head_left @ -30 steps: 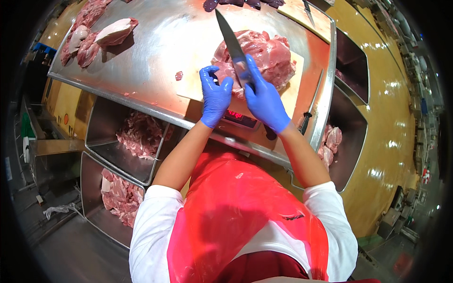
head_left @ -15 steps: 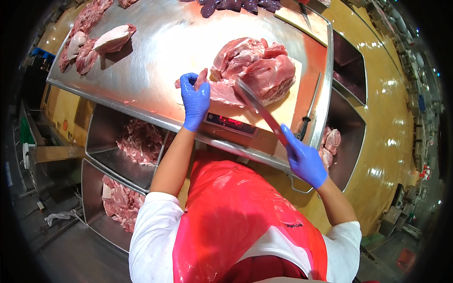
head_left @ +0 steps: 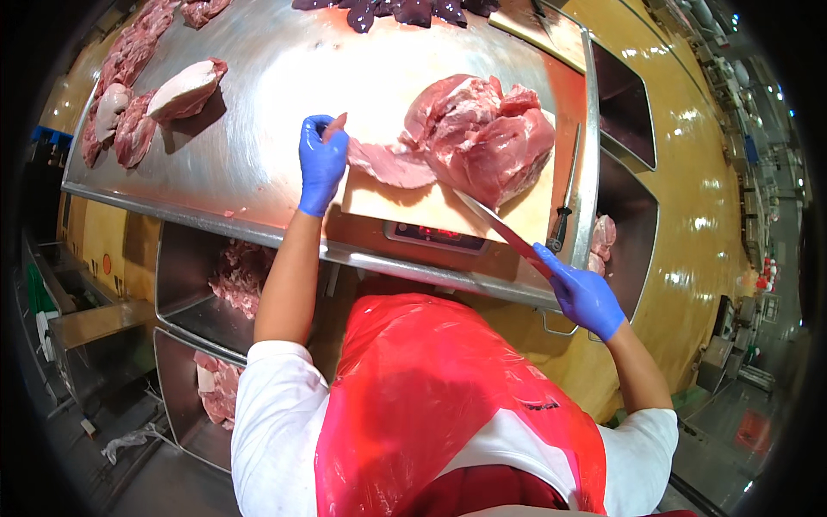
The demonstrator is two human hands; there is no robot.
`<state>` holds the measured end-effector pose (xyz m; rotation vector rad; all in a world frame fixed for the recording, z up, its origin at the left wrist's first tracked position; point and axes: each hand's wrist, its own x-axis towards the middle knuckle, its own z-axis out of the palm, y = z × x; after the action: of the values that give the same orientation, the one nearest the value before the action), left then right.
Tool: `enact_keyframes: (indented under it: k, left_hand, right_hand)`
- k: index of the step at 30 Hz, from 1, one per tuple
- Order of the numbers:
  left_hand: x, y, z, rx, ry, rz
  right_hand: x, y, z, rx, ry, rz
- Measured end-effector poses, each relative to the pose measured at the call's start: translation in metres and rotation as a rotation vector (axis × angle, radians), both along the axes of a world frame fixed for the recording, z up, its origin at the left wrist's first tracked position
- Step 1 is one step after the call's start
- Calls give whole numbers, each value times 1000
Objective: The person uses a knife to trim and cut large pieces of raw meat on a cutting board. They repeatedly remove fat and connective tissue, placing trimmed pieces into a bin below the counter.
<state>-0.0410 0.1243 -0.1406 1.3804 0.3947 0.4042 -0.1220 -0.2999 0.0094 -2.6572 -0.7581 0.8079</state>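
A large piece of raw meat (head_left: 508,142) rests on a pale cutting board (head_left: 388,203). From its left side a thin strip of meat (head_left: 392,165) stretches out toward my left hand (head_left: 320,168). That hand, in a blue glove, is closed on the strip's end, and a bit of meat pokes up above the fingers. My right hand (head_left: 586,297), also gloved in blue, grips a long knife (head_left: 504,231). The blade points up and left, its tip by the lower edge of the large piece. Whether the tip touches the meat I cannot tell.
A sharpening steel (head_left: 568,194) lies right of the board. Below the board sits a scale (head_left: 437,236) with a red display. More meat cuts (head_left: 185,90) lie at the table's left, dark organ meat (head_left: 396,10) at the far edge. Metal bins (head_left: 202,284) flank the table's near side.
My left hand has drawn the strip leftward, away from the large piece. The knife has come out from the meat toward me and to the right.
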Motion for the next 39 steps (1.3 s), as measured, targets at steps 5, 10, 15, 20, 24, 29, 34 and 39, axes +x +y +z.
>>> enact_keyframes:
  k: [5, 10, 15, 20, 24, 29, 34, 39]
  left_hand:
    - [6, 13, -7, 86, -182, -74]
    - [21, 8, -6, 100, -150, -151]
    - [33, 29, -33, 355, -126, -3]
    - [43, 6, -11, 173, -220, -128]
    - [42, 17, 6, 89, -255, -86]
    - [7, 51, 16, 358, -239, 114]
    - [-134, 131, 44, 377, -179, 527]
    - [-326, 188, -83, 1151, 799, 347]
  right_hand:
    - [39, 147, 3, 458, -123, -282]
    - [137, 234, -68, 405, -360, -275]
    - [55, 192, -44, 115, -202, -174]
    - [93, 203, -53, 44, -215, -135]
    - [69, 185, -67, 125, -224, -153]
    - [-14, 58, -38, -280, -285, 8]
    - [-8, -55, -18, -265, -373, 164]
    - [47, -80, -48, 475, -325, -189]
